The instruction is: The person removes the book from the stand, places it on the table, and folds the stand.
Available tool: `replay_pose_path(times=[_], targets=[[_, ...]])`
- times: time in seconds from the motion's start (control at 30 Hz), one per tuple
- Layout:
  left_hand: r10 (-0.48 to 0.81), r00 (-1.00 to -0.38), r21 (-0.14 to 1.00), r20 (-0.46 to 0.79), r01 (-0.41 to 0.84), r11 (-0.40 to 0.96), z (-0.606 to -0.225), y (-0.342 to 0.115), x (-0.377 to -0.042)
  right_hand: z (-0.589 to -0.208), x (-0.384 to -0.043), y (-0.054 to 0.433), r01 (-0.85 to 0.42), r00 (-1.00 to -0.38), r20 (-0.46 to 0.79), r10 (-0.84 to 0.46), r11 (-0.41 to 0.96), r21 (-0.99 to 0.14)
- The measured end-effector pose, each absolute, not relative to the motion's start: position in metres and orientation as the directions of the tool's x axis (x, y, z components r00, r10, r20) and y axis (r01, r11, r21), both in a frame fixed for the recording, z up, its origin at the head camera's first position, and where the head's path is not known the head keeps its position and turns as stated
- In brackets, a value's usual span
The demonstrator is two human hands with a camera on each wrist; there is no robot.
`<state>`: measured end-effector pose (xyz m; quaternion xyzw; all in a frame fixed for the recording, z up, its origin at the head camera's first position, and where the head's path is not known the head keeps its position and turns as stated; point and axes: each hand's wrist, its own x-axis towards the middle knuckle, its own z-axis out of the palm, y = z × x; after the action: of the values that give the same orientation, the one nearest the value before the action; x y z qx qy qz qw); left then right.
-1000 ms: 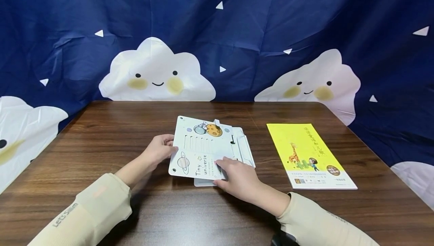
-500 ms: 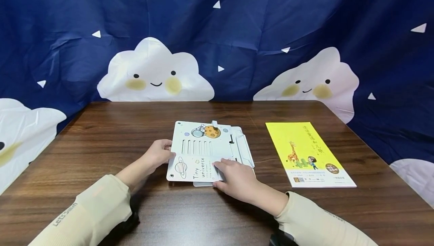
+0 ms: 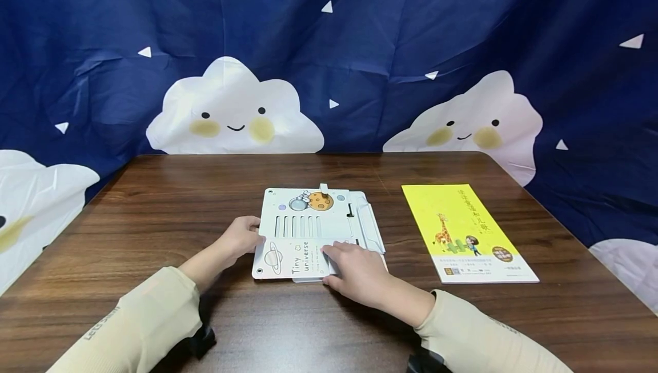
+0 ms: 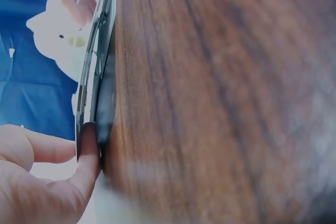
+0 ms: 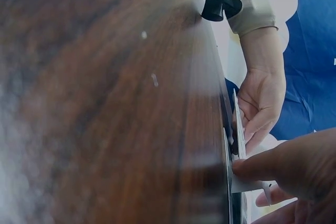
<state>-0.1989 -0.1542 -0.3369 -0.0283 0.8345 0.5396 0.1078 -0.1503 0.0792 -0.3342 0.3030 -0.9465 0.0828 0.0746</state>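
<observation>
A white folding book stand [image 3: 336, 230], printed with an astronaut, planets and "Tiny universe", lies folded low over the table in the head view. My left hand [image 3: 240, 239] pinches its left edge; in the left wrist view, thumb and finger lie on either side of the thin panels [image 4: 89, 85]. My right hand [image 3: 360, 273] grips the lower right part, fingers over the top panel and thumb at the near edge. The right wrist view shows that thumb [image 5: 257, 166] against the panel edge. A white ledge piece [image 3: 372, 227] runs along the stand's right side.
A yellow book [image 3: 437, 201] with a giraffe on its cover lies flat to the right of the stand. The brown wooden table [image 3: 154, 213] extends back to a dark blue curtain [image 3: 360, 36] with smiling clouds.
The stand's top panel, raised a little at its left side before, has come down closer to the table. My left hand has gone down with it; the right hand stays nearly in place.
</observation>
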Motion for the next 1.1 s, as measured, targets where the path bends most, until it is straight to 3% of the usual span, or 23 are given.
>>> replay_pose_path(times=[0.9, 1.1], targets=[[0.065, -0.959, 0.864, -0.278, -0.219, 0.453, -0.332, -0.157, -0.196, -0.329, -0.154, 0.084, -0.617, -0.787, 0.165, -0.595, 0.753, -0.228], [0.071, -0.969, 0.863, -0.236, -0.176, 0.473, -0.327, -0.157, -0.193, -0.321, -0.161, 0.092, -0.604, -0.797, 0.271, -0.540, 0.728, -0.325]])
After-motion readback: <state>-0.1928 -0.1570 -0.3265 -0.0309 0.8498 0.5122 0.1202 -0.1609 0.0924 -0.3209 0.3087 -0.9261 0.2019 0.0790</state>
